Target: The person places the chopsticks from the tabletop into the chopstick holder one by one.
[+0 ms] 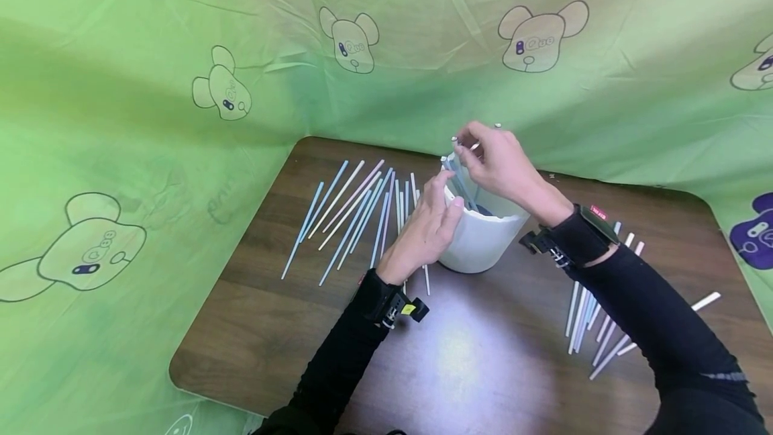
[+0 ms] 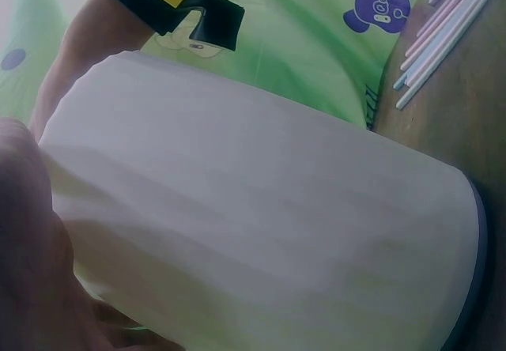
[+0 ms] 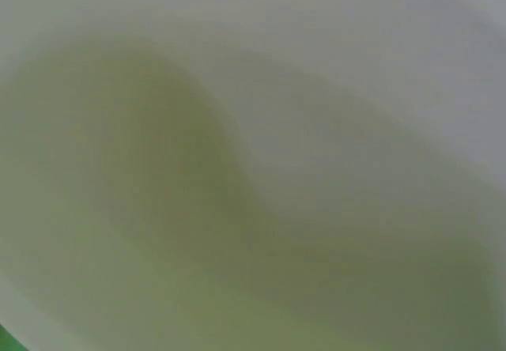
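A white bin (image 1: 480,240) with an uneven rim stands on the brown table, holding several blue straws (image 1: 461,183) that lean against its inner wall. My left hand (image 1: 425,225) grips the bin's left side near the rim, thumb toward the front. In the left wrist view the bin's wall (image 2: 261,185) fills most of the picture, with part of the left hand (image 2: 32,248) against its upper end. Over the opening, my right hand (image 1: 498,161) pinches a straw near its top; its far fingers are hidden. The right wrist view shows only a blurred pale surface (image 3: 332,130).
Blue, white and purple straws (image 1: 356,220) lie spread left of the bin. More pale straws (image 1: 582,317) lie to the right, partly under the right forearm. Green printed cloth (image 1: 423,86) hangs behind and beside the table (image 1: 241,348).
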Demonstrator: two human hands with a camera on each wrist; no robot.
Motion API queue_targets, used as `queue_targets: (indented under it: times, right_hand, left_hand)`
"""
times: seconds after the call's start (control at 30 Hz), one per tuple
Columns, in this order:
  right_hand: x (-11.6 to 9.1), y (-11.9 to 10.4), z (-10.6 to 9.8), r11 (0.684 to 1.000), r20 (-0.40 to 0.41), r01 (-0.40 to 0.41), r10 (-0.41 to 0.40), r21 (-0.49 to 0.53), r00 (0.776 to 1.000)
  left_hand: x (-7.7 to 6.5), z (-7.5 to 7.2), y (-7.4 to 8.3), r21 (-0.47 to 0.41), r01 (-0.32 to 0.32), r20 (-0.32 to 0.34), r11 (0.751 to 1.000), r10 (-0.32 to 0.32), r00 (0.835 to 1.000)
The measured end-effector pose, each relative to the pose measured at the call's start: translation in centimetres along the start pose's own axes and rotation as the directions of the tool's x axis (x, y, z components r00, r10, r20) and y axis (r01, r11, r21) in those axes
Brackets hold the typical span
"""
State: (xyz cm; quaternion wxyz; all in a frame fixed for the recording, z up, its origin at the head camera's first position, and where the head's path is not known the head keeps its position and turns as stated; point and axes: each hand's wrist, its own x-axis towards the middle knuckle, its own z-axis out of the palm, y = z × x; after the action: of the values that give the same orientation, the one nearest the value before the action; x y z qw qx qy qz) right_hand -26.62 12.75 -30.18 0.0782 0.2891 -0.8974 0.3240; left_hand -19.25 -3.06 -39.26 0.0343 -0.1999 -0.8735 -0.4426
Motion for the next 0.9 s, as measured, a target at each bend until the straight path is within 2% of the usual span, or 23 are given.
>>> queue_targets:
  times: [0.13, 0.23, 0.3, 0.37, 0.43, 0.53, 0.63, 0.83, 0.9]
  right_hand:
    - [-0.6, -0.1, -1.1, 1.000, -0.037, -0.025, 0.026, 0.012, 0.999]
    - [-1.5, 0.0, -3.2, 0.997, -0.138, -0.076, 0.078, 0.018, 0.987]
    - [-2.0, 0.5, -4.9, 0.990, -0.227, -0.134, 0.139, 0.037, 0.964]
    - [-2.5, 1.6, -6.5, 0.977, -0.307, -0.205, 0.214, 0.062, 0.927]
    - [-3.2, 3.2, -7.7, 0.957, -0.351, -0.280, 0.290, 0.080, 0.890]
    - [-4.4, 6.2, -8.9, 0.910, -0.326, -0.409, 0.406, 0.065, 0.854]
    - [-5.6, 9.0, -9.1, 0.864, -0.259, -0.504, 0.486, -0.002, 0.834]
    - [-7.7, 14.1, -8.3, 0.796, -0.135, -0.590, 0.575, -0.137, 0.807]
    - [-8.4, 15.6, -8.0, 0.761, -0.066, -0.621, 0.621, -0.186, 0.781]
  left_hand:
    - [0.0, 0.0, -0.1, -0.002, -0.009, -0.005, 1.000, 0.009, 1.000]
    - [-0.1, -0.1, -0.1, -0.003, -0.013, -0.017, 1.000, 0.013, 1.000]
    - [0.0, -0.1, -0.1, -0.006, -0.012, -0.024, 1.000, 0.012, 1.000]
    - [0.0, -0.2, 0.0, -0.010, -0.011, -0.032, 1.000, 0.011, 0.999]
    - [0.0, -0.3, 0.0, -0.013, -0.013, -0.034, 1.000, 0.012, 0.999]
    - [0.0, -0.4, 0.1, -0.009, -0.017, -0.036, 1.000, 0.016, 0.999]
    - [-0.1, -0.5, 0.2, 0.001, -0.015, -0.037, 1.000, 0.015, 0.999]
    - [0.0, -0.5, 0.1, 0.001, -0.016, -0.033, 1.000, 0.016, 0.999]
    - [0.0, -0.4, 0.1, 0.002, -0.016, -0.031, 1.000, 0.016, 0.999]
